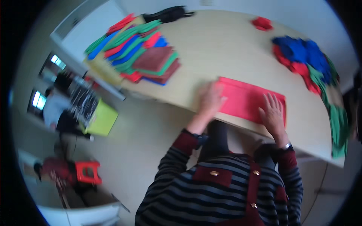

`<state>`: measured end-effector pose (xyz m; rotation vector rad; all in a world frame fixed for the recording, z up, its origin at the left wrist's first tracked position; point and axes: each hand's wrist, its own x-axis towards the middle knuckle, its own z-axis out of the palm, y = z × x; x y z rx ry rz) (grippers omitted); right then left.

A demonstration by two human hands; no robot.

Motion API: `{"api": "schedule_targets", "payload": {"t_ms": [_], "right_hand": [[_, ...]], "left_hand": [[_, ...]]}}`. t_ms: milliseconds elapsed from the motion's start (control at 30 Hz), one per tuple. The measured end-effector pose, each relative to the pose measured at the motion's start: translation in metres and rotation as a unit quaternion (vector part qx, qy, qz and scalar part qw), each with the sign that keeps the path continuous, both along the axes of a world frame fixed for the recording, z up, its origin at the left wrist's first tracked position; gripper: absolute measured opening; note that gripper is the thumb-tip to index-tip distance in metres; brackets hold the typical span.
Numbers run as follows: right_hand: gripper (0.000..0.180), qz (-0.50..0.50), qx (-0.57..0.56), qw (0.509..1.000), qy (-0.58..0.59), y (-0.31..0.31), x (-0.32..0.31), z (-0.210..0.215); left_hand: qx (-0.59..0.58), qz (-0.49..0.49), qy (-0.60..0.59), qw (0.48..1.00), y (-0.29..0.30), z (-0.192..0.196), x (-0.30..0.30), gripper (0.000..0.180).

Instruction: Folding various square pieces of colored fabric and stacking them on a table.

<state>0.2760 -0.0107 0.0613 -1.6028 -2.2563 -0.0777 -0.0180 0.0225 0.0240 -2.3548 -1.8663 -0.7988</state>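
A red cloth (pixel 241 98), folded into a flat rectangle, lies at the near edge of the pale table. On its left end rests my left hand (pixel 211 98), somewhat blurred, its fingers extended toward the cloth. My right hand (pixel 273 113) lies flat over the cloth's right end with the fingers spread. Neither hand grips anything that I can see.
Stacks of folded coloured cloths (pixel 151 60) sit at the table's left, near a black bag-like item (pixel 167 14). Loose crumpled cloths (pixel 305 56) hang over the right edge. A small red bundle (pixel 262 23) lies farther back. Two people work at left, by a yellow-green bin (pixel 103 118) and red stool (pixel 88 172).
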Motion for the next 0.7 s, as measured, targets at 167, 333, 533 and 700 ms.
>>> {"api": "schedule_targets", "payload": {"t_ms": [167, 333, 533, 700], "right_hand": [[0.057, 0.064, 0.000, 0.997, -0.032, 0.004, -0.035, -0.015], [0.056, 0.065, -0.030, 0.995, -0.066, 0.011, -0.033, -0.025], [0.055, 0.069, -0.022, 0.994, -0.077, 0.013, -0.034, -0.026], [0.055, 0.068, -0.027, 0.994, -0.078, 0.016, -0.037, -0.027]], "left_hand": [[0.054, 0.011, 0.014, 0.998, -0.007, -0.023, 0.020, 0.060], [0.006, 0.053, -0.090, 0.994, -0.003, -0.009, 0.004, 0.061], [-0.125, 0.181, -0.105, 0.970, 0.008, 0.024, 0.005, 0.054], [-0.160, 0.176, -0.150, 0.960, 0.031, 0.020, 0.013, 0.035]]}}
